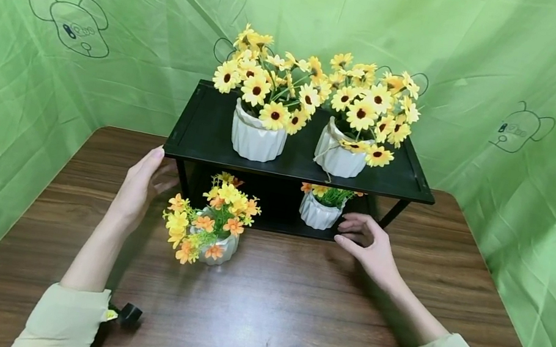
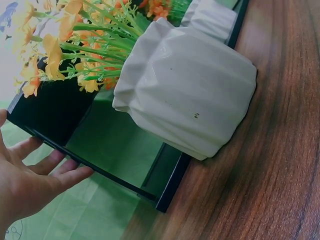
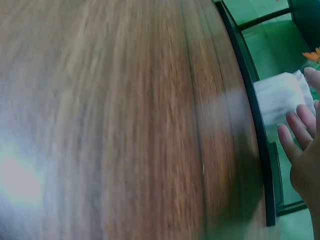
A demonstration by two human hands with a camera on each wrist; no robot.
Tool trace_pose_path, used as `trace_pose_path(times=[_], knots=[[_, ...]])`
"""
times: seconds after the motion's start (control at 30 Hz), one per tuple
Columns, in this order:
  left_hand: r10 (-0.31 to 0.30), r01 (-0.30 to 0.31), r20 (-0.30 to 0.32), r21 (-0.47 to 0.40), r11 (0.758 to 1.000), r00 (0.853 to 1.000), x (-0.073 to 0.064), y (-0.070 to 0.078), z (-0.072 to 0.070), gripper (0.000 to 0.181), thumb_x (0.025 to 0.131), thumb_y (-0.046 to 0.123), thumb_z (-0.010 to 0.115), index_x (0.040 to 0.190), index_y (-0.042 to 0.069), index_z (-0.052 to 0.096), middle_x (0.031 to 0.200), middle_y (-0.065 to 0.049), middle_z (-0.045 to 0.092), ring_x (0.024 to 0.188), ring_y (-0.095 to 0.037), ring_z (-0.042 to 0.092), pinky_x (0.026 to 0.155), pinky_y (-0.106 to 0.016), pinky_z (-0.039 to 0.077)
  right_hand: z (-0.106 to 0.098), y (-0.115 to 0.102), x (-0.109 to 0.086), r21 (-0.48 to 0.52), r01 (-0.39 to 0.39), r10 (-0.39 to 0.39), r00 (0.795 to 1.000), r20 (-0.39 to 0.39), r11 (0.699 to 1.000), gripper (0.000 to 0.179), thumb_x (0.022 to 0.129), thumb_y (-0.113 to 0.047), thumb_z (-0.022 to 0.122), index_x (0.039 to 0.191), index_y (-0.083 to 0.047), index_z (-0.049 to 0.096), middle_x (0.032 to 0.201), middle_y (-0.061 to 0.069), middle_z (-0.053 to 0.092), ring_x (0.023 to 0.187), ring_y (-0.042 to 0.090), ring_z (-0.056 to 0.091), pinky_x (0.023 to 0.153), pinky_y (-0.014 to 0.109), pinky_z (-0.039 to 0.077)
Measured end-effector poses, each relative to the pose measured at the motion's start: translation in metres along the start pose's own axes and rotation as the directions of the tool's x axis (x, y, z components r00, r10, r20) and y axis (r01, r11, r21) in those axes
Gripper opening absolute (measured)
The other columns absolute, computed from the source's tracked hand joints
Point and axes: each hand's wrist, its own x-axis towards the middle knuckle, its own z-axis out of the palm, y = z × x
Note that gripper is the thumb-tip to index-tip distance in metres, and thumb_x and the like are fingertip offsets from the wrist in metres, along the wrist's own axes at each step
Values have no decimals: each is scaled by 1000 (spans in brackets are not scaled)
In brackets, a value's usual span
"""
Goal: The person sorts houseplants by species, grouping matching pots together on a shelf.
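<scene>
My left hand (image 1: 137, 186) rests at the left end of a black two-tier shelf (image 1: 296, 167), its fingertips (image 2: 75, 177) against the thin side post. In front of the shelf, on the table, a white fluted pot (image 2: 192, 90) holds yellow and orange flowers (image 1: 215, 212). A similar pot (image 1: 320, 212) stands on the lower tier toward the right, its flowers partly hidden by the top tier. Beside that pot is my right hand (image 1: 368, 245), fingers loosely bent and spread, gripping nothing. Whether its fingertips touch the pot I cannot tell.
Two white pots, a left one (image 1: 258, 136) and a right one (image 1: 343, 154), stand on the top tier with yellow daisy-like flowers. Under the shelf is a brown wooden table (image 1: 252, 318). A green cloth backdrop (image 1: 152, 95) hangs around the back and sides.
</scene>
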Motion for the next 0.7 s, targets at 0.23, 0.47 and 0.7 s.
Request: trace_pose_path(times=[0.23, 0.47, 0.7], knots=[[-2, 2, 2, 2, 1000, 1000, 0, -1, 0, 45, 110, 47, 41, 147, 23, 54, 130, 12, 61, 123, -6, 59, 102, -24, 52, 17, -5, -1, 55, 31, -37, 994, 99, 998, 45, 90, 3, 75, 131, 5, 58, 115, 34, 66, 107, 31, 70, 91, 30, 61], [-5, 5, 1, 3, 1000, 1000, 0, -1, 1, 45, 110, 47, 41, 146, 23, 54, 130, 8, 61, 123, -6, 59, 103, -24, 52, 36, -8, 0, 57, 33, -43, 984, 173, 998, 46, 90, 1, 76, 132, 9, 57, 118, 35, 66, 111, 38, 69, 94, 41, 61], [-9, 9, -1, -10, 1000, 1000, 0, 1, 0, 44, 110, 47, 41, 145, 23, 55, 129, 11, 60, 123, -6, 59, 103, -24, 52, 57, -12, 4, 43, 24, -34, 968, 250, 999, 52, 91, -5, 77, 137, 6, 55, 126, 28, 66, 118, 37, 67, 98, 48, 58]])
